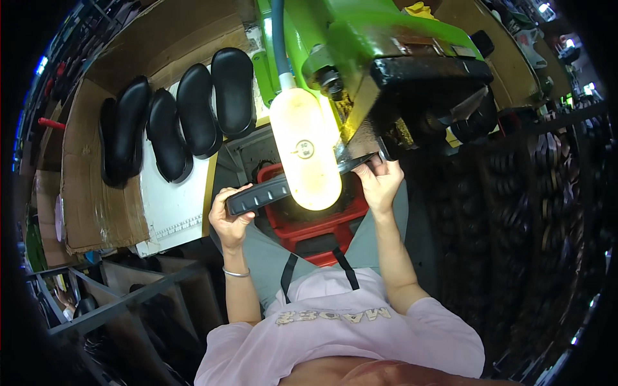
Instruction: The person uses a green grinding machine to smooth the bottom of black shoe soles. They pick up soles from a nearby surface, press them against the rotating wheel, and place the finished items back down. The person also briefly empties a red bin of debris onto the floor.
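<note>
A black shoe sole [259,196] is stretched across in front of me, tilted on its edge, with its ribbed side wall showing. My left hand [230,217] is closed around its left end. At the other end, my right hand [381,182] pinches the sole close beside the working head of a green machine [425,58]. A glowing oval lamp [305,148] on a blue-grey arm hides the sole's middle. Whether the sole touches the machine's dark metal parts, I cannot tell.
Several black soles [199,109] lie on a white board [183,219] to the left, with cardboard [106,222] around them. Below the lamp is a red plastic stool or crate [290,225]. A divided rack [122,309] stands lower left; rows of dark footwear [515,212] fill the right.
</note>
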Available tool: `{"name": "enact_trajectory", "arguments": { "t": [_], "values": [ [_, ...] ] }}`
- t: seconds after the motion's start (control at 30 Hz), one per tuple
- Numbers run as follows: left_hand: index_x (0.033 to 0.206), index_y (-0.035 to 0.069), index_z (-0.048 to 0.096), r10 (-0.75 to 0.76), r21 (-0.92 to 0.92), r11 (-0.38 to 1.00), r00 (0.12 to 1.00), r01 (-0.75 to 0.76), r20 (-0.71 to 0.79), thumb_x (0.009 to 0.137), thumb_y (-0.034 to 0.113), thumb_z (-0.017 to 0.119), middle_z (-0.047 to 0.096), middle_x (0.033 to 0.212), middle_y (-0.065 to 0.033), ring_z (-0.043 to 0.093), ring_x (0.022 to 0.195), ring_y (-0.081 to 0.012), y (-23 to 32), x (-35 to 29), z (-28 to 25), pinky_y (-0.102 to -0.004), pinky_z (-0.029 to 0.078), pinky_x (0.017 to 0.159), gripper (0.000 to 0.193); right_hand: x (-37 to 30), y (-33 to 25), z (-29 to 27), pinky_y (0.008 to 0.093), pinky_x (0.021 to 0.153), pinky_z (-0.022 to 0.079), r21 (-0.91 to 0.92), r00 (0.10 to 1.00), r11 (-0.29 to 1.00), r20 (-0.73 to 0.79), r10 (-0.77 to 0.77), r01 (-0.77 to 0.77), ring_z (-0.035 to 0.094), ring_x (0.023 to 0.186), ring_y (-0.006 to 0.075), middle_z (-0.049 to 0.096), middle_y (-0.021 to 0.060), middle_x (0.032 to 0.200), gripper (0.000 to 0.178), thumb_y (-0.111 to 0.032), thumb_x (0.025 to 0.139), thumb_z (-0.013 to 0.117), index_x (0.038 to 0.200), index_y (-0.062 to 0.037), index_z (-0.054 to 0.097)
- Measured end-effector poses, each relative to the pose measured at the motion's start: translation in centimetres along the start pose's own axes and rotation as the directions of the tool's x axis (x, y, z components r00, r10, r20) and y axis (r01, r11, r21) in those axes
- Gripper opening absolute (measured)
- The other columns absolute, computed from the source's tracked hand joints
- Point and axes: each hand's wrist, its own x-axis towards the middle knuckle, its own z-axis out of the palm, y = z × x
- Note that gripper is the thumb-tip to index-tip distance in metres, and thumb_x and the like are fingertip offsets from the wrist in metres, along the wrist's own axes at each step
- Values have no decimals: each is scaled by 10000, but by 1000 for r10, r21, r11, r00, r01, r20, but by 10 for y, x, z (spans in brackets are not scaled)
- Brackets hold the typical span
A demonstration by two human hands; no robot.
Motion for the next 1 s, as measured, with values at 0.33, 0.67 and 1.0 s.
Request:
{"name": "enact_trajectory", "arguments": {
  "t": [0.33, 0.67, 1.0],
  "values": [
    [1002, -5, 605, -336, 60, 941, 941, 334, 35, 629, -108, 793, 671, 996, -98, 634, 1081, -223, -72, -2, -12, -346, 460, 1004, 430, -2, -37, 37, 367, 819, 510, -473, 917, 795, 78, -391, 380, 633, 920, 303, 655, 155, 1024, 684, -138, 559, 911, 1144, 42, 606],
    [844, 32, 660, 259, 571, 721, 917, -392, 303, 619, 69, 808, 622, 743, -100, 619, 648, -263, 23, 36, 87, -347, 512, 605, 271, 6, -19, 0, 327, 874, 511, -132, 966, 960, -52, -254, 246, 622, 1029, 245, 563, 198, 1247, 636, -121, 786, 802, 1314, 18, 475],
    [861, 16, 660, 179, 543, 784, 947, -301, 266, 629, 42, 801, 627, 744, -113, 632, 641, -253, 13, 23, 59, -327, 508, 589, 272, 6, -33, 21, 423, 879, 501, -494, 816, 666, 187, -546, 559, 589, 1063, 383, 599, 213, 1182, 381, -107, 724, 801, 1075, -31, 673]
  ]
}}
